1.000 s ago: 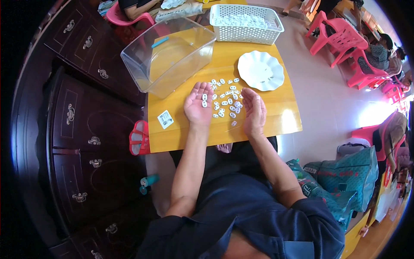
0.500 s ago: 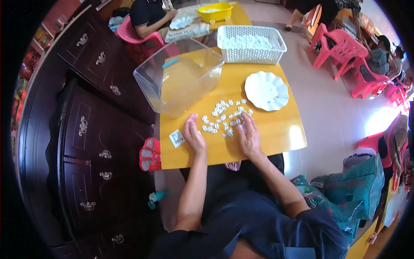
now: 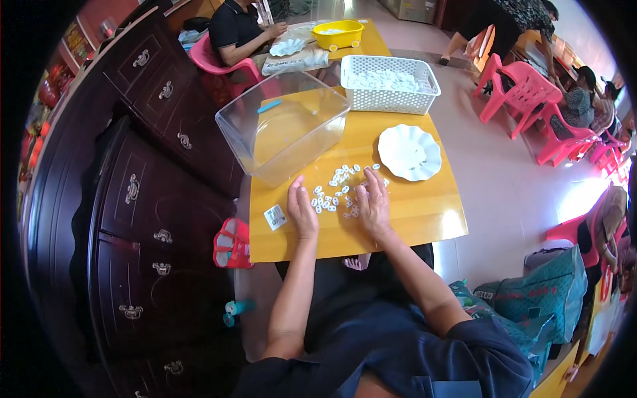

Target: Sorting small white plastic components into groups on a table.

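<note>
Several small white pieces lie scattered on the yellow wooden table. My left hand rests flat at the left edge of the pile, fingers spread and holding nothing. My right hand lies flat at the pile's right edge, fingertips touching some of the pieces. A small white packet lies left of my left hand, near the table's edge.
A clear plastic tub stands at the table's back left. A white scalloped plate is to the right, a white mesh basket of white pieces behind it. Dark wooden cabinets line the left. People sit on pink chairs nearby.
The view has shifted as my head moved, so the table sits lower in the picture. Both hands have stayed flat on either side of the white pieces, drawing slightly toward me.
</note>
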The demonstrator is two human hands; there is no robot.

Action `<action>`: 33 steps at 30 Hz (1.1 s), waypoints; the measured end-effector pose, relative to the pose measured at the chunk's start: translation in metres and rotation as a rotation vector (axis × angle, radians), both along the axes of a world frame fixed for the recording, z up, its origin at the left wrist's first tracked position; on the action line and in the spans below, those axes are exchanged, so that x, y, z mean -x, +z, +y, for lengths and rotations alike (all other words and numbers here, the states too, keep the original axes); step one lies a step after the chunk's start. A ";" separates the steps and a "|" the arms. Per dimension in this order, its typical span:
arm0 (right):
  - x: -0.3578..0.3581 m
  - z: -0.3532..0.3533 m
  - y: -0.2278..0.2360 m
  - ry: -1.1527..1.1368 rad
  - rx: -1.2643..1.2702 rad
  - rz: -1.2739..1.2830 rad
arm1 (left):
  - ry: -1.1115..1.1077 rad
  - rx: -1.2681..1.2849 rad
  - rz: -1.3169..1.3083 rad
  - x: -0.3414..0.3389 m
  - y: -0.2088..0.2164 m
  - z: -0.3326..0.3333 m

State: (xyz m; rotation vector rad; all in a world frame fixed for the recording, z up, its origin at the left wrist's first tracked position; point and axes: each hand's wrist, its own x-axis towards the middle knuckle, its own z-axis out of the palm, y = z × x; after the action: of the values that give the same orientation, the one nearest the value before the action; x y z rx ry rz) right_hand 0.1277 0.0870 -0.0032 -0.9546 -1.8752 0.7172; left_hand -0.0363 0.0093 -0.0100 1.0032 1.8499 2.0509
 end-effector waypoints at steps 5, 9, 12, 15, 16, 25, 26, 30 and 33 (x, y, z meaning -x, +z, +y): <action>-0.018 -0.023 0.031 0.072 0.003 0.135 | -0.061 -0.175 -0.286 -0.004 0.020 -0.028; -0.022 -0.058 0.059 0.263 0.016 0.203 | -0.370 -0.290 -0.900 -0.039 0.042 -0.044; -0.019 -0.080 0.079 0.520 0.089 0.258 | -0.561 -0.352 -1.228 -0.050 0.039 -0.050; -0.019 -0.084 0.073 0.551 0.046 0.295 | -0.606 -0.378 -1.255 -0.064 0.047 -0.053; -0.020 -0.085 0.073 0.555 -0.021 0.251 | -0.647 -0.393 -1.247 -0.067 0.048 -0.053; -0.020 -0.102 0.070 0.497 -0.312 -0.143 | -0.637 -0.369 -1.432 -0.078 0.052 -0.055; -0.020 -0.104 0.070 0.506 -0.306 -0.134 | -0.574 -0.333 -1.427 -0.081 0.054 -0.056; -0.026 -0.105 0.071 0.576 -0.246 -0.039 | -0.689 -0.307 -1.341 -0.076 0.040 -0.056; -0.030 -0.103 0.072 0.581 -0.155 0.119 | -0.648 -0.304 -1.368 -0.064 0.036 -0.054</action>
State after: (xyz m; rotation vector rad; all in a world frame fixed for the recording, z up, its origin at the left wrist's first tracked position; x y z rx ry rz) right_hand 0.1577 -0.0163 0.0693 -0.2519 -2.0795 0.9237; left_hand 0.0278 -0.0444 0.0261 0.0260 0.4407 1.7590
